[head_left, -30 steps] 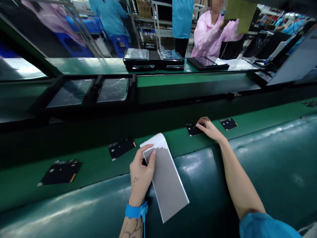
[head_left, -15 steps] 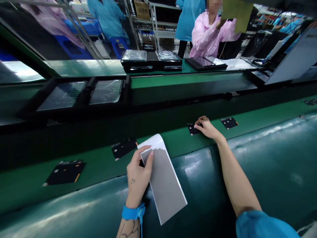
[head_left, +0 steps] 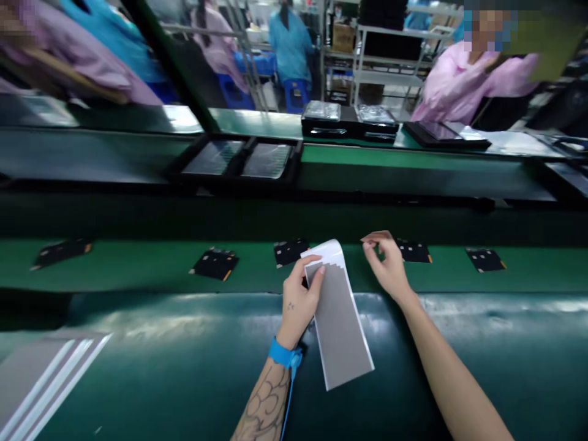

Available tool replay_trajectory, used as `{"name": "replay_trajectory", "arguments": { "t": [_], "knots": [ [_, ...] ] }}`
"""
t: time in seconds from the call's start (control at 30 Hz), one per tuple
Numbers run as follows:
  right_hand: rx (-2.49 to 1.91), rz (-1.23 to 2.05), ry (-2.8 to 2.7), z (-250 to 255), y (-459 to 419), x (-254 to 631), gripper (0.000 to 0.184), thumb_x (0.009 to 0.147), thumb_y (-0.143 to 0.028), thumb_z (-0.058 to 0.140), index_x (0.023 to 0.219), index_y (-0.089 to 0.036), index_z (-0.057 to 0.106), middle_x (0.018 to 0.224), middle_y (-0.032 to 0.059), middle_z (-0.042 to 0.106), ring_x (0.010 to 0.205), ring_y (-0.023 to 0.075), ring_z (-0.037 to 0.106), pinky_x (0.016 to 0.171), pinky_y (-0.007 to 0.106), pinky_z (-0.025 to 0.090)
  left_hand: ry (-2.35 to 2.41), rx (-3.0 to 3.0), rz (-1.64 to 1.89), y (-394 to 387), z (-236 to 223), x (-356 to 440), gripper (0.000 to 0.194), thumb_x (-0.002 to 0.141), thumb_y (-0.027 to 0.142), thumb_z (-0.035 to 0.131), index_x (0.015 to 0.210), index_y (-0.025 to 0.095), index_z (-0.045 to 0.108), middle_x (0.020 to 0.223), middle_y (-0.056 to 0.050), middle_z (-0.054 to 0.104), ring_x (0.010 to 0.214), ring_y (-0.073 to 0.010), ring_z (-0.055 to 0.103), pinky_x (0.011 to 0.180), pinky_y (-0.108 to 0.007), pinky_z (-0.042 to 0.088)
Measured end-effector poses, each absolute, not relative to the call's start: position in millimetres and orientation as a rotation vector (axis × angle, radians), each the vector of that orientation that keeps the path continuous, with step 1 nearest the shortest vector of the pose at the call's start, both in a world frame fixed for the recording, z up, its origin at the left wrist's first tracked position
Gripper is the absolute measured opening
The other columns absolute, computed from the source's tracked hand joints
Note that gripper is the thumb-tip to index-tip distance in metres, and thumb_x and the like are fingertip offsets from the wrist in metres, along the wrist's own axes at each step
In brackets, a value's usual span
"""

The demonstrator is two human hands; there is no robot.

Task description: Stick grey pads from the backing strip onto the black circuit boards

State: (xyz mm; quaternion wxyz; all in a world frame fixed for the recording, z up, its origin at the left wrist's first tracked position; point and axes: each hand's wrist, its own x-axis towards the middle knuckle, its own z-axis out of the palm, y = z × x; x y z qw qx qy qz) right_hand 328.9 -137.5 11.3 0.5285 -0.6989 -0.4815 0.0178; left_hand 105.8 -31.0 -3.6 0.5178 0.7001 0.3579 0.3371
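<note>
The left hand point(head_left: 297, 300) clamps a white-backed strip of grey film point(head_left: 337, 321) above the near edge of the green conveyor belt point(head_left: 138, 262), its stepped end kept within reach of the right hand point(head_left: 388, 266), whose fingers are slightly apart beside a black pad point(head_left: 414, 251).

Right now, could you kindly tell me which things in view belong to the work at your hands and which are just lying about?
At the work:
- left hand, holding a grey sheet on white backing
- right hand, nearest a black square pad

Just lying about:
- other black square pads
- film-covered panels in black trays
- grey-and-white striped sheet
</note>
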Motion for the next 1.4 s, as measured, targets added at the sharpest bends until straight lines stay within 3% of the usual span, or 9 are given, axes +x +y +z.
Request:
{"name": "replay_trajectory", "arguments": {
  "t": [0.13, 0.4, 0.67, 1.03, 1.4],
  "knots": [
    [-1.629, 0.054, -1.361, 10, -121, 273, 0.016, 0.109, -0.032, 0.063, 0.118, -0.028, 0.076, 0.113, 0.0078, 0.068, 0.107, 0.0268, 0.065, 0.095, 0.047, 0.052, 0.842, 1.592, 0.886, -31, 0, 111, 0.027, 0.103, 0.04, 0.071, 0.124, 0.022, 0.07, 0.107, -0.007, 0.077, 0.082, -0.0195, 0.07, 0.072, -0.03, 0.054],
    [-1.686, -0.047, -1.427, 3, -124, 271, 0.013, 0.109, -0.032, 0.067, 0.113, -0.031, 0.08, 0.11, 0.0059, 0.077, 0.102, 0.0278, 0.068, 0.089, 0.048, 0.046, 0.801, 1.418, 0.854, -31, 6, 114, 0.028, 0.098, 0.037, 0.077, 0.12, 0.021, 0.072, 0.099, -0.005, 0.079, 0.078, -0.0178, 0.07, 0.069, -0.028, 0.055],
    [-1.69, -0.115, -1.443, 3, -126, 270, 0.019, 0.108, -0.031, 0.069, 0.122, -0.036, 0.081, 0.108, 0.0058, 0.078, 0.099, 0.0281, 0.068, 0.087, 0.049, 0.045, 0.747, 1.357, 0.873, -30, 0, 116, 0.029, 0.098, 0.037, 0.078, 0.121, 0.02, 0.073, 0.105, -0.009, 0.081, 0.101, -0.0245, 0.078, 0.085, -0.034, 0.063],
    [-1.694, -0.112, -1.456, 6, -127, 269, 0.012, 0.108, -0.03, 0.069, 0.108, -0.033, 0.08, 0.105, 0.0047, 0.08, 0.098, 0.0278, 0.072, 0.087, 0.049, 0.047, 0.79, 1.426, 0.879, -32, 1, 117, 0.025, 0.099, 0.033, 0.077, 0.12, 0.021, 0.074, 0.104, -0.007, 0.08, 0.097, -0.0232, 0.077, 0.084, -0.033, 0.061],
    [-1.746, -0.082, -1.51, 6, -125, 271, 0.004, 0.109, -0.027, 0.063, 0.107, -0.027, 0.066, 0.103, 0.0063, 0.073, 0.096, 0.0266, 0.066, 0.085, 0.046, 0.044, 0.799, 1.605, 0.891, -37, 6, 121, 0.019, 0.101, 0.027, 0.072, 0.119, 0.024, 0.076, 0.102, -0.004, 0.08, 0.082, -0.0212, 0.072, 0.078, -0.033, 0.055]
  ]
}}
